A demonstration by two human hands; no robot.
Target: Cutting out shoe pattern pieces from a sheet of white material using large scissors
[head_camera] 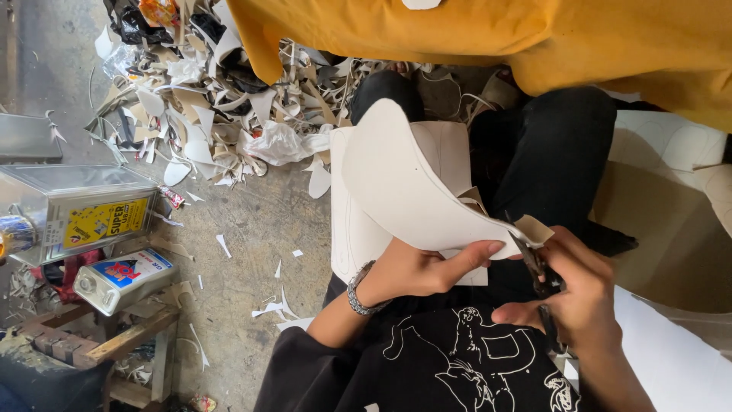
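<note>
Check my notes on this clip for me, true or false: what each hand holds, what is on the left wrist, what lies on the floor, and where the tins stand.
1. The left hand holds a curved white sheet. True.
2. The right hand is empty. False: it grips scissors at the sheet's edge.
3. The left wrist wears a bracelet. True.
4. The floor is swept. False: a scrap pile covers it.
5. Two metal tins stand at left. True.

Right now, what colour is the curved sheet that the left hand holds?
The curved sheet is off-white; the head view shows it clearly.
</note>
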